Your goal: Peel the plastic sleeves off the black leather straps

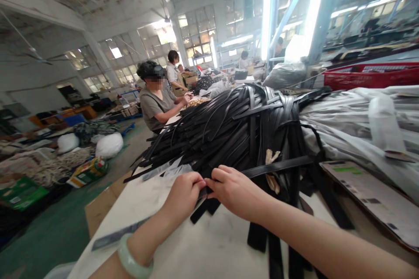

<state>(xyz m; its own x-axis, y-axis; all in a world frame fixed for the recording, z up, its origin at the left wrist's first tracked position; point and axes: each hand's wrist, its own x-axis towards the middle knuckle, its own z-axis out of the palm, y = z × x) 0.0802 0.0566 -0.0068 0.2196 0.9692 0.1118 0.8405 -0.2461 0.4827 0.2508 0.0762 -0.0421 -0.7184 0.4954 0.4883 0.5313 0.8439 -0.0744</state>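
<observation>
At the near edge of a big heap of black straps [225, 113], both my hands meet over the white tabletop [183, 248]. My left hand [185, 189], a pale green bangle [131, 259] on its wrist, is closed in a pinch. Fingertips touching it, my right hand [231, 189] is closed too, its fingers bent. A dark strap end [202, 194] shows between the two pinches; the fingers cover most of it. Just beneath, loose black strap ends [201, 213] lie on the table. A clear plastic bag [176, 171] lies beyond my left hand.
White wrapped strips [353, 113] are piled at right, beside a flat printed board [369, 200]. A red crate [373, 76] stands behind them. A grey strip [121, 233] lies at the table's left. Across the heap, a co-worker [157, 100] handles small things. Boxes and bags cover the floor at left.
</observation>
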